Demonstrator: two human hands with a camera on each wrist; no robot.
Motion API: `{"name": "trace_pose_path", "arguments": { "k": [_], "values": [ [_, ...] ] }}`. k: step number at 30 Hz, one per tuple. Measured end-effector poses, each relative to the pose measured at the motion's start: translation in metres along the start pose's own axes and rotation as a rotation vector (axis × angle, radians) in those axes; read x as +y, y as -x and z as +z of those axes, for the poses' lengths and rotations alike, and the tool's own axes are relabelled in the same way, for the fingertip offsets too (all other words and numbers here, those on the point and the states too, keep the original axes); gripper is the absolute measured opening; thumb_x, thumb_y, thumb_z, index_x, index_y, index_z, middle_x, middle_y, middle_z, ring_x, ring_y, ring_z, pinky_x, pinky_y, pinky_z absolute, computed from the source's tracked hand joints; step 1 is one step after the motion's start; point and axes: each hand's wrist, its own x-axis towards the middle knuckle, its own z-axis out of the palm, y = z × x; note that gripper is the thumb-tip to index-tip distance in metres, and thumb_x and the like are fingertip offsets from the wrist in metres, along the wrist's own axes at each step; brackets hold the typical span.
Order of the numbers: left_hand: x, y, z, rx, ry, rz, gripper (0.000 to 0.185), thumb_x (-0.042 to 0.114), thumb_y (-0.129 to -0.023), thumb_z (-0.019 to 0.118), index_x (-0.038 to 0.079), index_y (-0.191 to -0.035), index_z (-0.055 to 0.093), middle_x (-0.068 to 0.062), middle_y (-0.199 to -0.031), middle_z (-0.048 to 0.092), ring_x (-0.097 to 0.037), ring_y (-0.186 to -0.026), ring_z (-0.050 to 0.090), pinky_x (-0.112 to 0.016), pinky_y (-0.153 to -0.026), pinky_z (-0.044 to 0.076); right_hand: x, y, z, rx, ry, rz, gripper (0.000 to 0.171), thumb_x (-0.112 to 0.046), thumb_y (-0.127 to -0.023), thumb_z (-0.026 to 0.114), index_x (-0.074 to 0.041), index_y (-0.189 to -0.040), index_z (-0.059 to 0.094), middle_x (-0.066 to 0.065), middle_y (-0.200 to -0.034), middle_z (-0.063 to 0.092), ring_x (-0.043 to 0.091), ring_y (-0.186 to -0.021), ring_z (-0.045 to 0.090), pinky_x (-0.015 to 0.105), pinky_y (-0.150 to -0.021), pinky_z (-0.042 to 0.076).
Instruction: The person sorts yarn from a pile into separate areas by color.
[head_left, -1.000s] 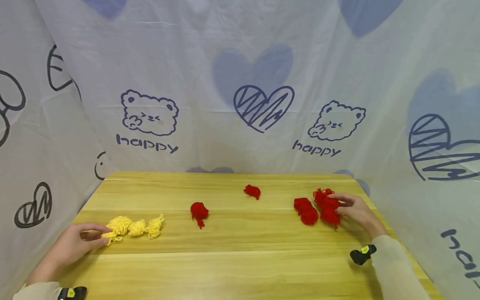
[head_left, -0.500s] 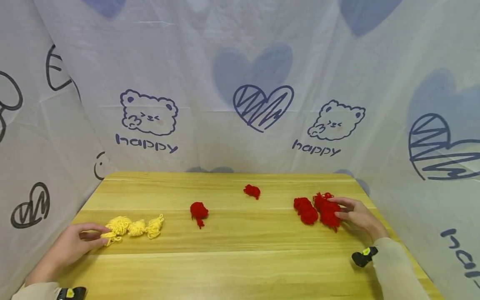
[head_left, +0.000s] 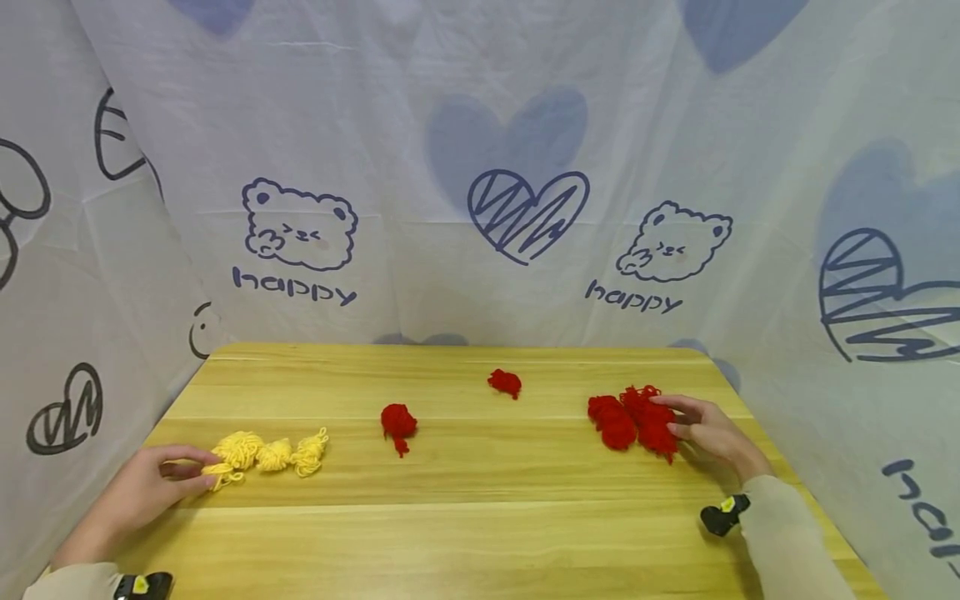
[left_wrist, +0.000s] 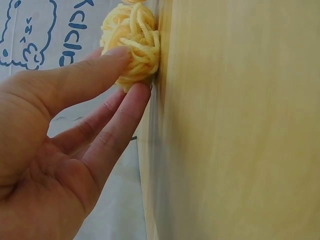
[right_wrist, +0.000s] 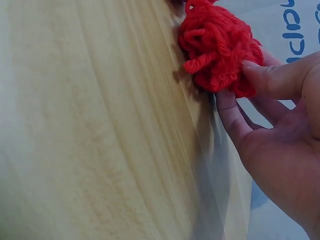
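Observation:
At the table's left side, my left hand (head_left: 146, 487) pinches the left end of a row of yellow yarn bundles (head_left: 238, 451). The left wrist view shows thumb and fingers on a looped ball of yellow yarn (left_wrist: 135, 45). Over on the right, my right hand (head_left: 716, 437) grips the outer of two red yarn bundles (head_left: 656, 429). Its thumb presses one side of the red yarn (right_wrist: 220, 50) with fingertips beneath, as the right wrist view shows. The other red yarn bundle (head_left: 613, 423) lies directly against it on the left.
A small red yarn ball (head_left: 398, 422) with a trailing end lies left of the middle of the wooden table (head_left: 450, 550). Farther back is a smaller red yarn piece (head_left: 505, 383). A printed white curtain (head_left: 420, 275) surrounds the table's back and sides.
My right hand has shifted the outer red bundle slightly left and nearer, closing the gap to its neighbour. The left hand and the yellow yarn have stayed in place.

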Motion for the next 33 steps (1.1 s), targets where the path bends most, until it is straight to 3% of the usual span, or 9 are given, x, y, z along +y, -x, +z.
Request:
{"name": "trace_pose_path", "arguments": {
  "k": [8, 12, 15, 18, 23, 25, 28, 33],
  "values": [
    [-0.001, 0.001, 0.001, 0.001, -0.007, 0.013, 0.030, 0.017, -0.087, 0.084, 0.002, -0.112, 0.077, -0.029, -0.125, 0.069, 0.012, -0.086, 0.062, -0.011, -0.073, 0.052, 0.001, 0.001, -0.001, -0.018, -0.015, -0.022, 0.051, 0.005, -0.097, 0.056, 0.001, -0.147, 0.052, 0.033, -0.154, 0.046, 0.054, -0.139, 0.046, 0.009, -0.093, 0.048],
    [-0.001, 0.001, 0.000, -0.002, -0.016, -0.001, 0.030, 0.018, -0.087, 0.084, 0.003, -0.112, 0.077, -0.029, -0.125, 0.069, 0.012, -0.086, 0.063, -0.012, -0.073, 0.052, -0.001, 0.004, -0.005, -0.023, -0.066, -0.017, 0.052, 0.002, -0.098, 0.056, 0.002, -0.150, 0.049, 0.033, -0.156, 0.043, 0.055, -0.139, 0.046, 0.011, -0.093, 0.049],
    [-0.002, 0.001, 0.000, -0.001, -0.011, 0.000, 0.030, 0.018, -0.087, 0.084, 0.002, -0.111, 0.077, -0.029, -0.124, 0.070, 0.011, -0.086, 0.063, -0.012, -0.073, 0.052, -0.010, 0.007, -0.008, 0.020, -0.092, -0.012, 0.052, -0.005, -0.102, 0.055, 0.002, -0.152, 0.045, 0.032, -0.158, 0.040, 0.054, -0.141, 0.044, 0.015, -0.094, 0.050],
    [-0.001, 0.001, -0.001, 0.002, -0.009, 0.001, 0.030, 0.017, -0.087, 0.084, 0.001, -0.111, 0.077, -0.029, -0.123, 0.070, 0.011, -0.086, 0.063, -0.012, -0.072, 0.052, -0.026, 0.008, -0.012, 0.118, -0.083, -0.020, 0.050, -0.012, -0.105, 0.055, -0.001, -0.153, 0.046, 0.025, -0.160, 0.042, 0.045, -0.141, 0.045, 0.014, -0.093, 0.048],
    [0.000, 0.001, -0.002, 0.004, -0.018, -0.004, 0.031, 0.018, -0.086, 0.084, 0.001, -0.112, 0.077, -0.029, -0.123, 0.070, 0.012, -0.085, 0.062, -0.011, -0.072, 0.051, -0.059, 0.000, -0.007, 0.235, -0.073, -0.068, 0.045, -0.016, -0.105, 0.058, -0.005, -0.149, 0.053, 0.018, -0.155, 0.048, 0.015, -0.131, 0.054, 0.006, -0.092, 0.046],
    [0.000, 0.001, -0.002, 0.003, -0.015, -0.003, 0.031, 0.017, -0.086, 0.084, 0.001, -0.112, 0.077, -0.029, -0.123, 0.071, 0.012, -0.085, 0.063, -0.011, -0.072, 0.052, -0.070, -0.005, 0.000, 0.231, -0.083, -0.089, 0.045, -0.017, -0.105, 0.059, -0.003, -0.148, 0.053, 0.021, -0.155, 0.048, 0.018, -0.130, 0.056, 0.005, -0.091, 0.047],
    [0.000, 0.001, -0.002, 0.000, -0.012, -0.001, 0.031, 0.017, -0.086, 0.084, 0.001, -0.112, 0.077, -0.029, -0.123, 0.070, 0.012, -0.085, 0.063, -0.011, -0.072, 0.052, -0.086, -0.013, 0.013, 0.200, -0.094, -0.104, 0.048, -0.021, -0.104, 0.062, -0.002, -0.148, 0.053, 0.022, -0.155, 0.049, 0.035, -0.135, 0.054, 0.005, -0.091, 0.047],
    [0.000, 0.001, -0.001, 0.003, -0.012, 0.008, 0.030, 0.017, -0.086, 0.084, 0.001, -0.111, 0.077, -0.029, -0.122, 0.071, 0.012, -0.085, 0.063, -0.012, -0.072, 0.052, -0.104, -0.026, 0.036, 0.154, -0.082, -0.098, 0.053, -0.031, -0.101, 0.068, -0.009, -0.147, 0.055, 0.017, -0.153, 0.053, 0.039, -0.135, 0.055, 0.022, -0.102, 0.054]
  ]
}}
